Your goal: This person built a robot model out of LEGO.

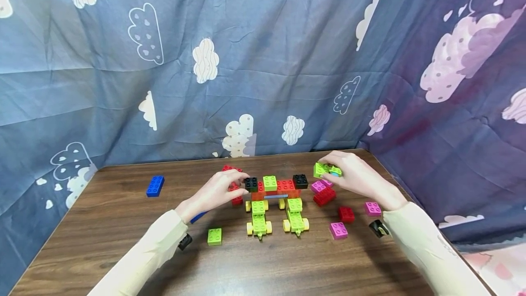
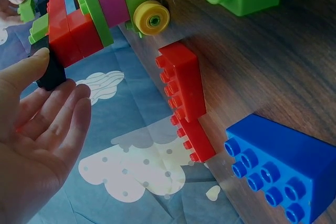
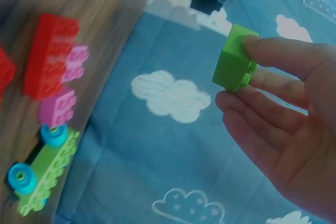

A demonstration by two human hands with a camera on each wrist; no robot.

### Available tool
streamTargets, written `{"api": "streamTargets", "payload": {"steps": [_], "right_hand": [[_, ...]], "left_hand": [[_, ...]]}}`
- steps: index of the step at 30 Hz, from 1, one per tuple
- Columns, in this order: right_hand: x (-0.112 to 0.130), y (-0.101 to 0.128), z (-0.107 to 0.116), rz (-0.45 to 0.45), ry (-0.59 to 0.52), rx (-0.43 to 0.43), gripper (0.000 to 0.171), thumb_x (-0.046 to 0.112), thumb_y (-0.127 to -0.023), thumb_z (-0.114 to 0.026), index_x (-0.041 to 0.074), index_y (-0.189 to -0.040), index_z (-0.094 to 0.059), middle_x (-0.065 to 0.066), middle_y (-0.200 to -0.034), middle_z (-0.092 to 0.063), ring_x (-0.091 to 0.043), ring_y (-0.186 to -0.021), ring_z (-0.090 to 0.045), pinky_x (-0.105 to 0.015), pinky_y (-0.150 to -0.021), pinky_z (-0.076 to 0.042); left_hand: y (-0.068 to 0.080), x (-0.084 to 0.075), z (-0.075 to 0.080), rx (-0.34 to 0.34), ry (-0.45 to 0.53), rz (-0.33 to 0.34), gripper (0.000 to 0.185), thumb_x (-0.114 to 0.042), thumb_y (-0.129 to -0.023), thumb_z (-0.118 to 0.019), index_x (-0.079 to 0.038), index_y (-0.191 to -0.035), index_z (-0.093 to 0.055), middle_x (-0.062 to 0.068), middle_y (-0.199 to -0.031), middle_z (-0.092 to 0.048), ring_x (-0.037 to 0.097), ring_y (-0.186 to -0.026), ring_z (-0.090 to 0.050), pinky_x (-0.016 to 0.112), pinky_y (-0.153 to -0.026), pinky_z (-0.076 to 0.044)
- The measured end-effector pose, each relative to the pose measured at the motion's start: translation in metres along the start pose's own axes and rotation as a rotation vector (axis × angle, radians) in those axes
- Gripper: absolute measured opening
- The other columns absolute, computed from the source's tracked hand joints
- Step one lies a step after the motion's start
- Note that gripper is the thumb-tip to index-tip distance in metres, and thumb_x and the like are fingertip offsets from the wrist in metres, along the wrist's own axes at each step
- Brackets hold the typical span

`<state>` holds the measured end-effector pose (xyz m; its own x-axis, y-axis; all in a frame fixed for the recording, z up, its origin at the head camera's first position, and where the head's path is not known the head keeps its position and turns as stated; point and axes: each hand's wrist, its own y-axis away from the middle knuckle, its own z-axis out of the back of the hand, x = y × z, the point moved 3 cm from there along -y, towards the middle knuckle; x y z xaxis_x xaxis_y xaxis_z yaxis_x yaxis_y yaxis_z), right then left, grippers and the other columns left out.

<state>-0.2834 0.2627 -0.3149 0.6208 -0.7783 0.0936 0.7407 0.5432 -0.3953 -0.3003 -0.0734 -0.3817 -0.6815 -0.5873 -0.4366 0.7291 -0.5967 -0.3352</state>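
In the middle of the table stands a toy brick build: two lime-green wheeled bases (image 1: 259, 219) with yellow wheels under a row of red bricks (image 1: 286, 185). On top of it sit a lime-green brick (image 1: 270, 182) and a black brick (image 1: 300, 181) at the right end. My left hand (image 1: 218, 188) pinches the black brick (image 2: 51, 72) at the left end between thumb and fingers. To the right of the build, my right hand (image 1: 349, 172) is raised and holds a small green brick (image 3: 233, 61) by its sides, studs toward the palm.
A blue brick (image 1: 155, 186) lies at far left and a green brick (image 1: 214, 236) in front. Right of the build are red bricks (image 1: 324, 196), pink bricks (image 1: 339, 230) and a green base with blue wheels (image 3: 50, 169). A patterned curtain (image 1: 263, 81) hangs behind the table.
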Motion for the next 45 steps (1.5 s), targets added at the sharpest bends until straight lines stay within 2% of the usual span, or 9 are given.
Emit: {"api": "streamTargets", "payload": {"steps": [7, 12, 17, 23, 28, 34, 40, 45], "right_hand": [[0.019, -0.014, -0.003, 0.076, -0.01, -0.01, 0.027, 0.016, -0.082, -0.08, 0.011, -0.106, -0.072, 0.001, -0.093, -0.07, -0.01, -0.079, -0.06, -0.032, -0.074, -0.054], [0.03, -0.02, -0.007, 0.104, -0.01, 0.023, 0.028, 0.02, -0.083, -0.079, 0.011, -0.109, -0.072, 0.001, -0.097, -0.07, -0.01, -0.084, -0.062, -0.034, -0.079, -0.056], [0.041, -0.027, -0.013, 0.123, -0.014, 0.069, 0.029, 0.021, -0.085, -0.078, 0.011, -0.112, -0.071, 0.0, -0.101, -0.07, -0.013, -0.09, -0.065, -0.036, -0.083, -0.056], [0.051, -0.035, -0.023, 0.147, -0.026, 0.121, 0.029, 0.025, -0.088, -0.075, 0.011, -0.113, -0.071, 0.0, -0.106, -0.07, -0.015, -0.091, -0.066, -0.034, -0.082, -0.056], [0.055, -0.039, -0.033, 0.174, -0.017, 0.143, 0.029, 0.026, -0.089, -0.074, 0.012, -0.114, -0.071, -0.001, -0.108, -0.071, -0.015, -0.095, -0.068, -0.035, -0.083, -0.057], [0.058, -0.044, -0.04, 0.201, -0.017, 0.149, 0.027, 0.022, -0.089, -0.074, 0.012, -0.113, -0.071, -0.002, -0.107, -0.071, -0.014, -0.091, -0.068, -0.035, -0.08, -0.057], [0.057, -0.049, -0.045, 0.183, -0.034, 0.182, 0.025, 0.023, -0.089, -0.074, 0.013, -0.112, -0.071, 0.0, -0.105, -0.07, -0.012, -0.081, -0.064, -0.03, -0.075, -0.055], [0.056, -0.05, -0.048, 0.181, -0.032, 0.204, 0.025, 0.024, -0.089, -0.074, 0.013, -0.112, -0.071, 0.0, -0.106, -0.07, -0.013, -0.083, -0.064, -0.029, -0.074, -0.054]], "left_hand": [[0.001, 0.002, -0.001, -0.019, -0.001, 0.002, 0.037, -0.023, -0.089, -0.074, -0.008, -0.122, -0.067, 0.007, -0.105, -0.071, 0.02, -0.093, -0.068, 0.039, -0.087, -0.057], [0.001, 0.002, -0.001, -0.016, 0.028, 0.0, 0.036, -0.02, -0.089, -0.074, -0.006, -0.122, -0.067, 0.008, -0.105, -0.071, 0.021, -0.094, -0.068, 0.043, -0.088, -0.057], [0.001, 0.001, -0.001, -0.021, 0.018, -0.004, 0.036, -0.02, -0.089, -0.074, -0.007, -0.121, -0.067, 0.007, -0.104, -0.071, 0.02, -0.093, -0.068, 0.042, -0.087, -0.058], [0.0, 0.0, 0.0, -0.021, 0.009, -0.012, 0.036, -0.02, -0.089, -0.074, -0.006, -0.121, -0.067, 0.008, -0.103, -0.071, 0.019, -0.091, -0.068, 0.039, -0.086, -0.058], [0.001, -0.002, 0.0, -0.019, -0.008, -0.015, 0.036, -0.021, -0.089, -0.074, -0.007, -0.122, -0.067, 0.008, -0.103, -0.072, 0.018, -0.092, -0.068, 0.035, -0.086, -0.058], [0.002, -0.001, 0.0, -0.029, 0.0, -0.032, 0.036, -0.019, -0.088, -0.074, -0.005, -0.121, -0.066, 0.008, -0.101, -0.071, 0.02, -0.091, -0.069, 0.039, -0.085, -0.058], [0.002, -0.001, 0.0, -0.029, 0.007, -0.024, 0.036, -0.021, -0.088, -0.075, -0.006, -0.121, -0.067, 0.008, -0.103, -0.071, 0.02, -0.092, -0.069, 0.041, -0.086, -0.058], [0.001, 0.0, -0.001, -0.016, 0.007, -0.018, 0.036, -0.021, -0.089, -0.073, -0.006, -0.122, -0.066, 0.008, -0.103, -0.071, 0.019, -0.092, -0.069, 0.04, -0.087, -0.058]]}}
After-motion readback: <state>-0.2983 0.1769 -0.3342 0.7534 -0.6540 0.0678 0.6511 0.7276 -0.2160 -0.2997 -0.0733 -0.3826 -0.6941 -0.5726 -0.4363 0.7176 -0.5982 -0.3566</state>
